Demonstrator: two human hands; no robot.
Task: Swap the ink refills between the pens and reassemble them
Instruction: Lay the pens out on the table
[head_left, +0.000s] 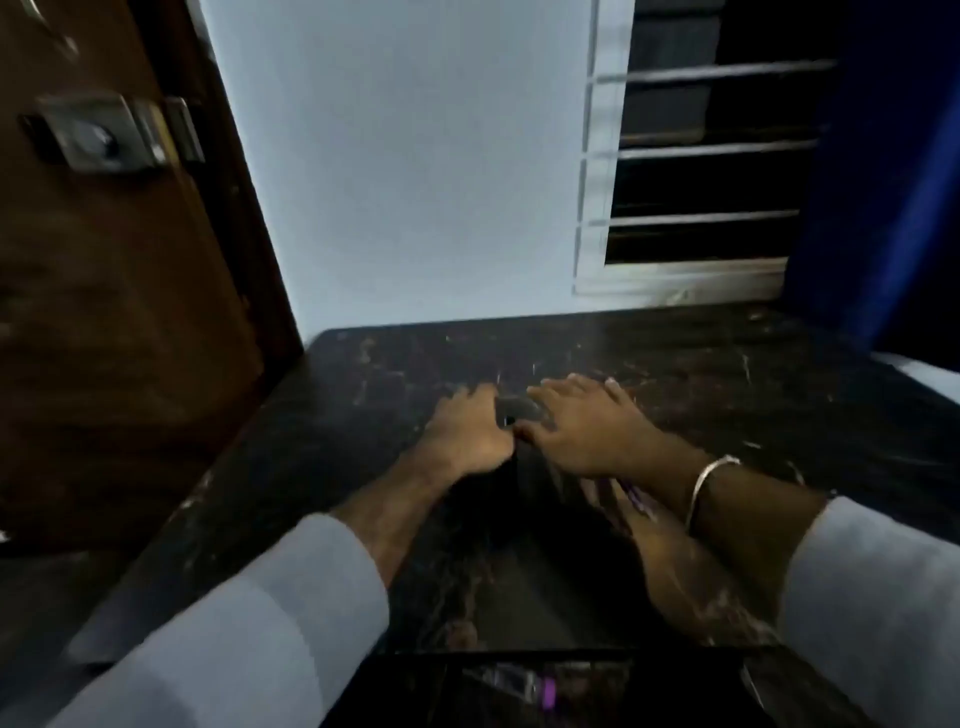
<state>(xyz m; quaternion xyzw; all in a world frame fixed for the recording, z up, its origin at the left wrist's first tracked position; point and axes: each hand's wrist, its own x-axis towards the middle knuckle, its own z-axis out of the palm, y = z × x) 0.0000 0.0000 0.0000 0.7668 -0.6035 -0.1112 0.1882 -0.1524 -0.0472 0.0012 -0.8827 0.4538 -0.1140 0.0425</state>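
Head view: dark object (514, 410) between left hand (467, 431), right hand (587, 426).

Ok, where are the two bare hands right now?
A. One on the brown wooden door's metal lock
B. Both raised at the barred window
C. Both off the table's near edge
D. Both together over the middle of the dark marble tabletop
D: the left hand and right hand meet over the dark marble tabletop, around a small dark object too blurred to identify.

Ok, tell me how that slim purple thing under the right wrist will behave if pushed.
The slim purple thing looks long and thin, so probably light and apt to roll. The table looks polished, so it may slide easily. Too blurred to judge stiffness.
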